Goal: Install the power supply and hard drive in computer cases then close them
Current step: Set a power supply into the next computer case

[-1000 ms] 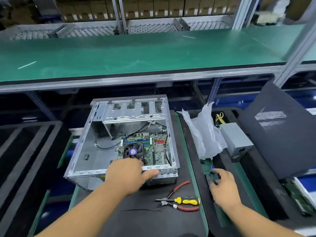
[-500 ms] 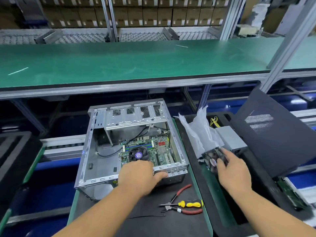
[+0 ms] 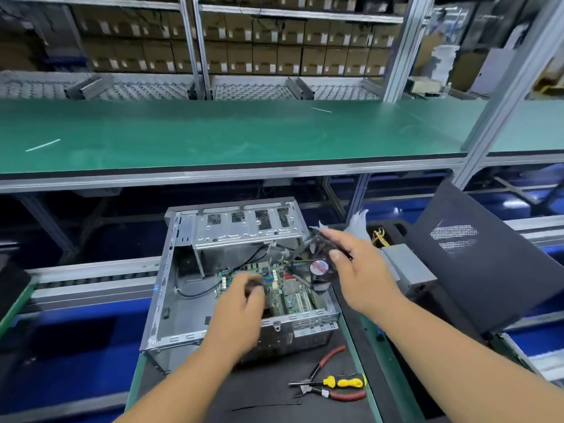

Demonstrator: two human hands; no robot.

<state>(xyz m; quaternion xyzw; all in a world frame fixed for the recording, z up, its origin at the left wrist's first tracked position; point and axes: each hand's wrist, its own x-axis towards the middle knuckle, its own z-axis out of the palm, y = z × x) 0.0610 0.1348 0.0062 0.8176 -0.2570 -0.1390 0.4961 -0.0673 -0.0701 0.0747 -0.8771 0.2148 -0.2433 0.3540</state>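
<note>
My right hand point(image 3: 360, 270) holds a dark, see-through square case fan with a red round label point(image 3: 319, 267), fingers curled round its frame, above the right edge of the open grey metal computer case point(image 3: 183, 300). Thin coloured wires run from the fan down toward the case's inside. My left hand point(image 3: 241, 303) reaches over the near wall of the case and lies above the green motherboard point(image 3: 293, 297); it is blurred, its fingers look bent downward, and I cannot tell whether they hold anything.

The case lies on its side on a black mat point(image 3: 274, 398) on the bench, its open face upward, with the perforated drive cage point(image 3: 244, 227) at the far end. The grey boxy power supply point(image 3: 409, 270) with yellow and black leads sits outside the case, just to its right, beside a crumpled clear plastic bag point(image 3: 358, 224). A dark grey side panel with vent slots point(image 3: 476, 254) leans tilted further right.

On the mat near me lie a yellow and black screwdriver point(image 3: 338, 382), red-handled pliers point(image 3: 331, 392) touching it, and a black cable tie point(image 3: 265, 406).
</note>
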